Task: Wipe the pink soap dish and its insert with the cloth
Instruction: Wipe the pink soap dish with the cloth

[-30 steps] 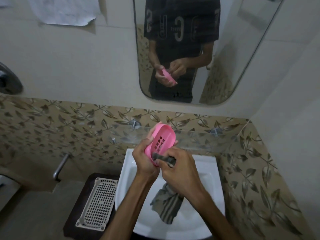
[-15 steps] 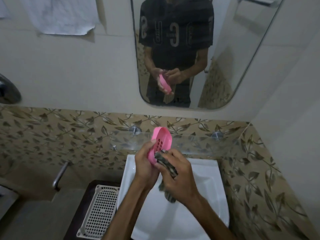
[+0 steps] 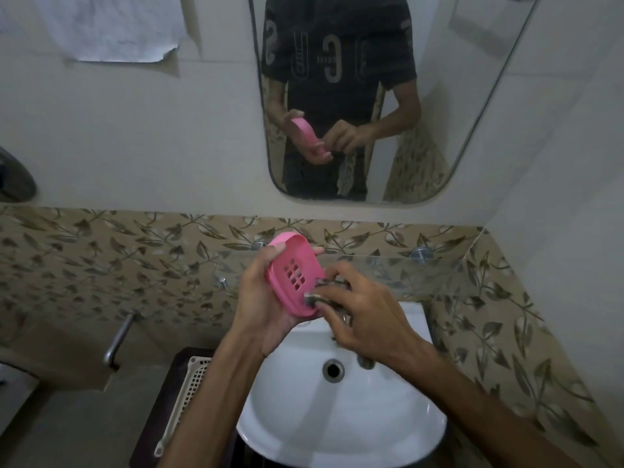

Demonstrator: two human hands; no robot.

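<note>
Above the white sink (image 3: 341, 430), the left hand (image 3: 260, 309) curls around the tilted pink soap dish (image 3: 294, 275) while the right hand (image 3: 368, 315) pinches a bunched cloth (image 3: 315, 297) against its lower rim; the mirrored shirt lettering is unreadable.

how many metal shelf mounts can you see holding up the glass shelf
2: one shelf mount just left of the pink soap dish, one near the right wall. Hands may hide others.

left hand (image 3: 261, 307) gripping, right hand (image 3: 366, 314) pinching, forearms raised
</note>
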